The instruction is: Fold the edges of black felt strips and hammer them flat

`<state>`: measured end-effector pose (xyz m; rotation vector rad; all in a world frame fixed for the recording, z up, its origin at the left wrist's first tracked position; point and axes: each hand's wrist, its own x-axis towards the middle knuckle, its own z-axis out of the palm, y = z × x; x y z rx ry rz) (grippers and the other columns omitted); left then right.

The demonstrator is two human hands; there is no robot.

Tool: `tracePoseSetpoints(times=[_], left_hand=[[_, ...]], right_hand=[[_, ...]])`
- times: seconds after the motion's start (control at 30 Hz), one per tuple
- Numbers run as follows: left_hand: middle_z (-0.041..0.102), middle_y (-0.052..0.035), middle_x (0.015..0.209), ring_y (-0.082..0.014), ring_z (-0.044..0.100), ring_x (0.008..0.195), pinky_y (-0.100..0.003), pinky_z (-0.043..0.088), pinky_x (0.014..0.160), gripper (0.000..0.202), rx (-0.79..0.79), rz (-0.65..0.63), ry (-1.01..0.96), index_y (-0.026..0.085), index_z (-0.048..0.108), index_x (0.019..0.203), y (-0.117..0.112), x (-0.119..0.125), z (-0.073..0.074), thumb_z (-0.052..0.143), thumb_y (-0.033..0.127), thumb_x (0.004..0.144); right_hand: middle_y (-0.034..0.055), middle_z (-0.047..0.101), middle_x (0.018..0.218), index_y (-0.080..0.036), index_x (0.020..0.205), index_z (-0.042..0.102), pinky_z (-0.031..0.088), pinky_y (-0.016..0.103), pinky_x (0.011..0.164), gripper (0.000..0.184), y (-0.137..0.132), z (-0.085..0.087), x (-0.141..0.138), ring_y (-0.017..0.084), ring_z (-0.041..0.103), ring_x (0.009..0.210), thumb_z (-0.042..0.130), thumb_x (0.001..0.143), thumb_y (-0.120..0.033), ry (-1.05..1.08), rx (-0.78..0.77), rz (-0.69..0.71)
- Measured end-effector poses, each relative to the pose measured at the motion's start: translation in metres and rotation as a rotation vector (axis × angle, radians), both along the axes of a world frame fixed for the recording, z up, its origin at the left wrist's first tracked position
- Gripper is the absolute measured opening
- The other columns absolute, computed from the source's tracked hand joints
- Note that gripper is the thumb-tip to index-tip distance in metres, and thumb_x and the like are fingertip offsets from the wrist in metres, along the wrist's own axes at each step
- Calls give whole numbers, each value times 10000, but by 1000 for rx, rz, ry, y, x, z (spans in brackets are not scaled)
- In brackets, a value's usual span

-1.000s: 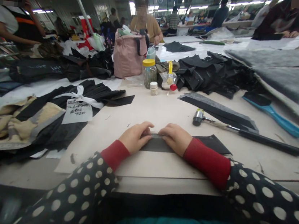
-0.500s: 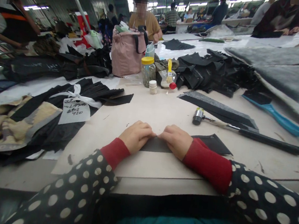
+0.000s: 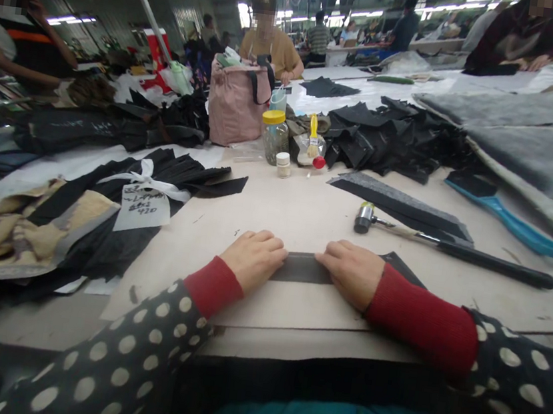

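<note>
My left hand [image 3: 253, 261] and my right hand [image 3: 350, 274] lie flat on a dark grey-black fabric strip [image 3: 299, 268], one at each end, fingers pressing it down. A black fabric piece [image 3: 403, 264] with a pointed end runs out from under my right hand. Both rest on a pale cutting board [image 3: 289, 309]. Red cuffs and polka-dot sleeves run back from both wrists. The strip's ends are hidden under my hands.
A rubber-headed mallet [image 3: 453, 249] lies to the right, near grey felt strips [image 3: 398, 205]. Beyond stand a glue jar [image 3: 275, 136], a brush [image 3: 312, 134], and a pink bag [image 3: 236, 105]. Black fabric heaps [image 3: 103, 226] with a paper tag [image 3: 142, 209] lie left. A co-worker [image 3: 268, 48] sits opposite.
My hands have slid apart along the strip, the right one moving farther right. More of the strip now shows between them. The view has shifted slightly.
</note>
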<state>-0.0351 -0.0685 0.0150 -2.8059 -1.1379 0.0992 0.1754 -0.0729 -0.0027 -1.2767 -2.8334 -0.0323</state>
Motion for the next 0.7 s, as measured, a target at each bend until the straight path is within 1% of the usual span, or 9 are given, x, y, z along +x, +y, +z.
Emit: tracePoseSetpoints(times=[0.1, 0.2, 0.3, 0.4, 0.47, 0.57, 0.6, 0.63, 0.7], left_hand=[[558, -44, 920, -177, 472, 883, -301, 379, 746, 198, -53, -10, -36, 196, 563, 947, 3, -3, 0, 404, 258, 846], [554, -47, 927, -174, 483, 856, -298, 387, 763, 179, -131, 6, -121, 201, 560, 948, 11, -5, 0, 467, 249, 803], [570, -35, 887, -183, 497, 837, -307, 389, 761, 217, -250, 80, -218, 209, 561, 945, 21, -8, -1, 539, 264, 737], [577, -7, 792, -170, 519, 761, -288, 401, 707, 238, -422, 204, -294, 196, 565, 900, 30, -12, -4, 576, 280, 677], [562, 6, 753, -149, 519, 707, -263, 405, 659, 233, -545, 260, -392, 177, 557, 878, 33, -13, -7, 573, 258, 660], [530, 14, 733, -118, 503, 667, -231, 401, 611, 275, -709, 260, -625, 152, 524, 925, 38, -11, -14, 561, 226, 663], [521, 15, 731, -111, 499, 661, -224, 398, 604, 301, -752, 244, -697, 145, 509, 950, 40, -8, -16, 565, 224, 665], [515, 16, 733, -105, 497, 661, -219, 396, 603, 324, -788, 222, -755, 141, 497, 969, 42, -4, -18, 572, 225, 666], [519, 9, 749, -101, 502, 674, -216, 397, 613, 351, -848, 171, -825, 134, 481, 985, 46, 4, -21, 589, 225, 664]], right_hand=[[72, 560, 846, -177, 955, 622, 372, 273, 674, 258, 4, 2, 30, 166, 497, 783, 411, 807, -158, 64, -65, -8], [81, 575, 896, -167, 969, 607, 382, 294, 737, 235, 13, 7, 57, 180, 519, 825, 488, 772, -214, 85, -126, -19], [70, 588, 846, -159, 956, 583, 393, 288, 671, 275, 16, 15, 68, 179, 536, 753, 561, 709, -277, 38, -242, -62], [34, 597, 748, -165, 982, 548, 361, 262, 546, 365, 7, 25, 64, 162, 536, 633, 603, 657, -322, -25, -392, -139], [13, 601, 692, -167, 978, 540, 339, 249, 506, 385, -1, 31, 57, 155, 537, 592, 625, 632, -315, -53, -517, -150], [1, 619, 686, -173, 919, 564, 355, 225, 494, 310, -4, 36, 46, 131, 551, 572, 610, 653, -327, -22, -824, -87], [4, 624, 693, -172, 888, 579, 370, 221, 508, 280, -1, 36, 41, 125, 557, 580, 591, 673, -351, 12, -883, -63], [9, 626, 694, -168, 868, 591, 384, 221, 530, 275, 4, 35, 36, 123, 561, 591, 567, 694, -381, 60, -895, -49], [16, 621, 680, -157, 883, 602, 400, 225, 563, 323, 19, 31, 23, 120, 560, 598, 526, 725, -427, 190, -819, -73]])
